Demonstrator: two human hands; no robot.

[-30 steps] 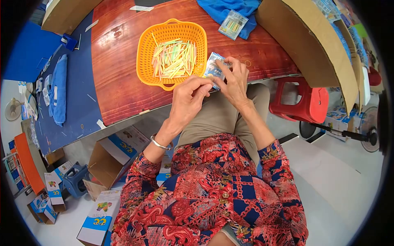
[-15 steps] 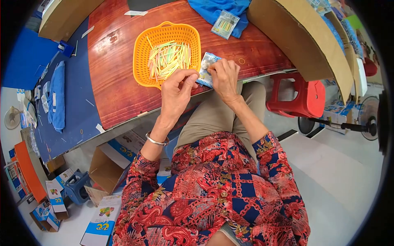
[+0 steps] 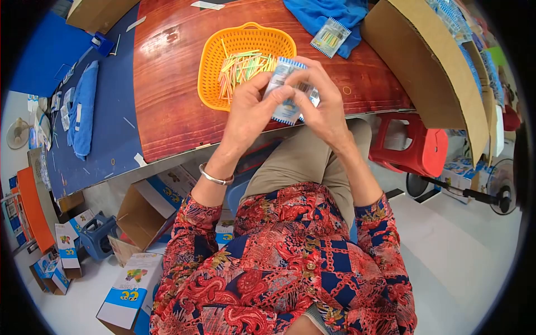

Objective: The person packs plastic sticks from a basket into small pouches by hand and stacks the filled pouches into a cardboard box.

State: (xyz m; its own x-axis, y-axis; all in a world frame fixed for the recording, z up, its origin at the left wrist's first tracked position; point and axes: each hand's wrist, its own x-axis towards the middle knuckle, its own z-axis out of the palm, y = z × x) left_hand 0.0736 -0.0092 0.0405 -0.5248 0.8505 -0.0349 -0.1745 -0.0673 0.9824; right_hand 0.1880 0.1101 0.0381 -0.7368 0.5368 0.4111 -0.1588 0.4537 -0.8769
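A small clear plastic packet (image 3: 283, 71) with blue-and-white striped ends is held up at the table's near edge. My left hand (image 3: 248, 111) pinches it from its left side, thumb across the front. On the other side my right hand (image 3: 324, 106) grips it too, with its thumb and fingertips close to my left thumb. My fingers hide the packet's middle, so its contents cannot be made out. Just beyond my left hand is a yellow plastic basket (image 3: 205, 70) of thin pastel-coloured sticks (image 3: 244, 68).
A packet with coloured sticks inside (image 3: 331, 37) lies on a blue cloth (image 3: 304, 14) at the back. A cardboard box (image 3: 416, 61) stands on the right. Below the table's edge are a red stool (image 3: 413, 145) and, to the left, an open carton (image 3: 137, 209).
The packet has been lifted from the table edge and turned upright between my hands. My left hand has moved from beside it onto it. The view has shifted slightly.
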